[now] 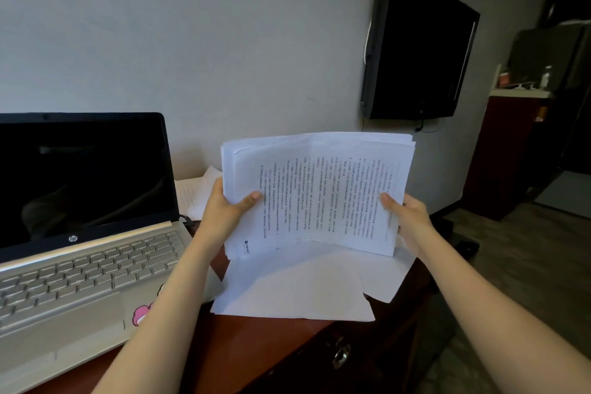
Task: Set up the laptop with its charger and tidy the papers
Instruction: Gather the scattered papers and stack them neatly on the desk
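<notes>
Standing upright over loose sheets [294, 288] toward the right end of the worktop [256, 345], the stack of papers [319, 195] looks light but floppy. Its pages probably slide on one another, since the edges sit uneven. It is best taken low on both side edges, so it can be tapped square. The left grip [224, 211] is clamped on the left edge, thumb across the front page, and the right grip [411, 217] pinches the right edge likewise. The open laptop [80, 233] sits at the left.
</notes>
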